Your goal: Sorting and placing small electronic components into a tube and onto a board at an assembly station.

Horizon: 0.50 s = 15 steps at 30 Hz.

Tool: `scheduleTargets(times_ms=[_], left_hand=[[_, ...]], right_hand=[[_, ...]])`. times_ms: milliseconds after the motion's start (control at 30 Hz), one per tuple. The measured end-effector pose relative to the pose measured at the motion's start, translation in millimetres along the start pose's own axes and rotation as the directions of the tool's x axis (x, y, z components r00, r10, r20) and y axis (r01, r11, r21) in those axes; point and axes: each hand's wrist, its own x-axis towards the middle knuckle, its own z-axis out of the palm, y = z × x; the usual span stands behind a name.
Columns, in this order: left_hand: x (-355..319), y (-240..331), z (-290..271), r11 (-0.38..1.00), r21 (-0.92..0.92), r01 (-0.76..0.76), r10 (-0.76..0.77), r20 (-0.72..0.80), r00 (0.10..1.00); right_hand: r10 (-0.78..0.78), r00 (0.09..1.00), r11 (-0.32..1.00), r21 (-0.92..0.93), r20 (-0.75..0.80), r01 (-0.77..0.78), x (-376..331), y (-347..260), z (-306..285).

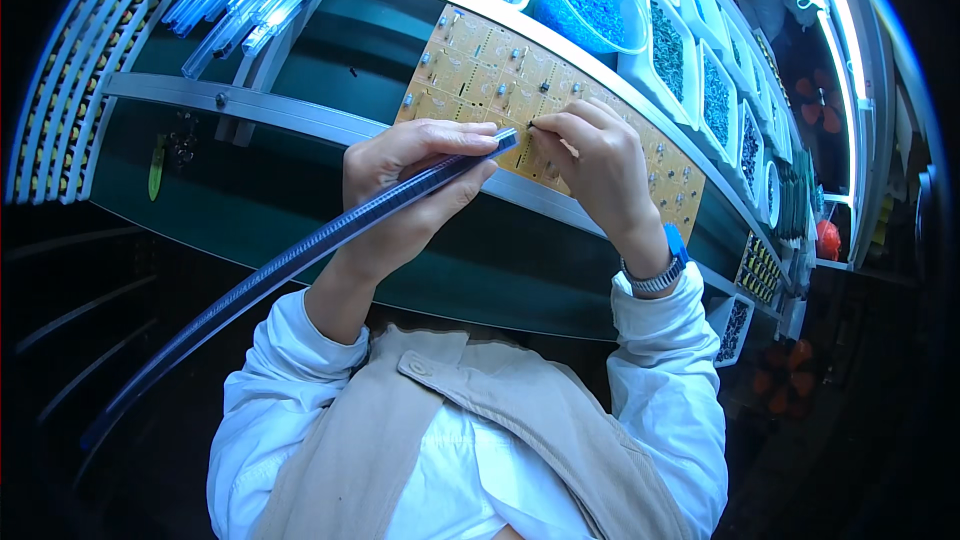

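Both hands meet: left hand (415, 185) grips plastic tube (300, 255), right hand (590, 155) pinches its tip

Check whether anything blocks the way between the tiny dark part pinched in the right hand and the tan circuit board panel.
Nothing visible does. The right hand pinches the tiny dark part directly over the tan circuit board panel. The left hand holds the long clear plastic tube just beside it, not beneath it.

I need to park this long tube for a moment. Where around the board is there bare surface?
The dark green belt left of the left hand, between the metal rail and the near edge, is bare except for a small green piece. It is crowded over the circuit board, where the right hand works, and along the parts bins behind.
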Motion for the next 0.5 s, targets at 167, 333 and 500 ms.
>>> scheduleTargets(times_ms=[167,333,500], left_hand=[[0,9,1,0.998,0.059,-0.008,0.005,0.063,0.998],[0,26,2,0.979,0.204,0.011,-0.046,0.164,0.985],[-3,13,0,0.996,0.013,-0.084,0.077,0.258,0.963]], right_hand=[[0.300,0.936,0.793,0.498,0.184,-0.352,-7,-26,-15],[0.294,0.751,0.153,0.747,0.591,-0.647,-13,-21,-17],[0.194,0.716,-0.201,0.741,0.671,-0.641,-22,-23,-17]])
